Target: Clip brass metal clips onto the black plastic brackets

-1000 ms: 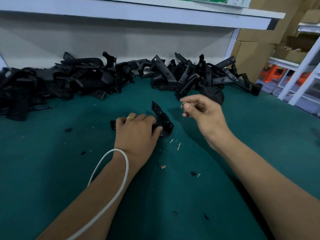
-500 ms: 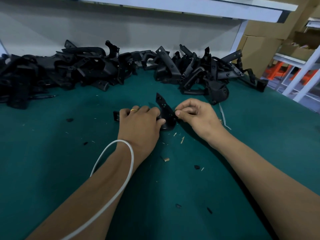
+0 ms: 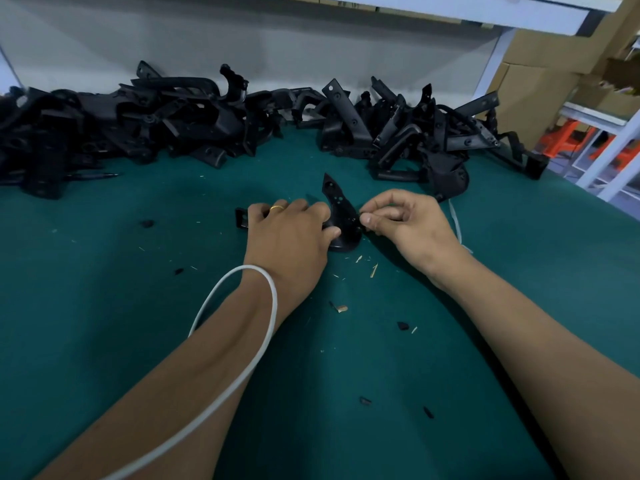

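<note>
Your left hand [image 3: 289,237] lies palm-down over the near part of a black plastic bracket [image 3: 341,216] on the green mat [image 3: 104,323], fingers curled round its body and thumb pressed to its rounded base; a gold ring [image 3: 277,208] shows on one finger. The hand hides most of the bracket: only its pointed upper arm, its curved base and a small rectangular end [image 3: 241,219] left of the knuckles are visible. Your right hand [image 3: 408,226] meets the bracket's right edge, thumb and forefinger pinched together at the plastic. A brass clip cannot be made out between those fingertips; whatever they hold is hidden or too small to tell. A white cable [image 3: 242,341] loops over your left forearm and runs out of the lower edge. A pile of black brackets [image 3: 214,123] stretches along the far side of the mat, its left end cut off by the frame; single parts in it blur together. Pale slivers [image 3: 373,270] and dark chips [image 3: 402,325] lie scattered near your wrists. Cardboard boxes [image 3: 540,64] stand at the far right, partly out of view.
</note>
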Demonstrator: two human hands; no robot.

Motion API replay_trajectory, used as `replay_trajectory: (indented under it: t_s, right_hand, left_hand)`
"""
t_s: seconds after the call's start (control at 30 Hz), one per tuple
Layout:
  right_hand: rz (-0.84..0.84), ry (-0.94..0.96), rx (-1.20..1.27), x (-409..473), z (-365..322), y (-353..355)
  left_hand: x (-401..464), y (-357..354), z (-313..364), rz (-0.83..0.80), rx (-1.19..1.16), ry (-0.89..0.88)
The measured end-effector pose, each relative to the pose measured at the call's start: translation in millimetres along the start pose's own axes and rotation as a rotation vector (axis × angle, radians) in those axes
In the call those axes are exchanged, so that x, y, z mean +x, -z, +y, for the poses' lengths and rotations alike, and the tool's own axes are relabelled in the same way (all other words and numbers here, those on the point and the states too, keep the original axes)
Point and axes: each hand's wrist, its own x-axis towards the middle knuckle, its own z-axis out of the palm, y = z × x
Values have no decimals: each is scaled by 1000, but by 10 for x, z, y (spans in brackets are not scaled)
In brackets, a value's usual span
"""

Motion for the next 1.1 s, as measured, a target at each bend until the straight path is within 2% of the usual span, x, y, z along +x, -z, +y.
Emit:
replay_trajectory:
  t_s: [0.4,0.83,1.1]
  right_hand:
    - [45,-44,59,-30,-87,-2]
    - [103,-57,-148,-62,-144,-51]
    - [165,17,-370,-79,-191,-97]
  left_hand:
    - [1,-1,-9,2,-31,-2]
    - [3,-15,-27,14,-50,1]
    - [-11,18,0,8,-68,-2]
